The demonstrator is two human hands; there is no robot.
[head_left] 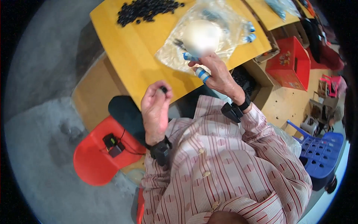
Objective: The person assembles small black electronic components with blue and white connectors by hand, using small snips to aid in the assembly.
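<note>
My left hand (154, 110) is raised in front of my chest and pinches a small black bead-like piece (163, 89) between thumb and fingertips. My right hand (218, 74), with blue-and-white tape on several fingers, grips the near edge of a clear plastic bag (223, 26) that lies on the yellow table (130, 48). A blurred pale patch covers the bag's middle. A heap of small black pieces (147, 9) sits at the table's far left. Both wrists wear black bands.
A red plastic chair (93, 164) at my left carries a small black device with a cable (112, 145). A box of black pieces (244, 78) stands under the table edge. To the right are a red box (294, 61) and a blue plastic stool (320, 151).
</note>
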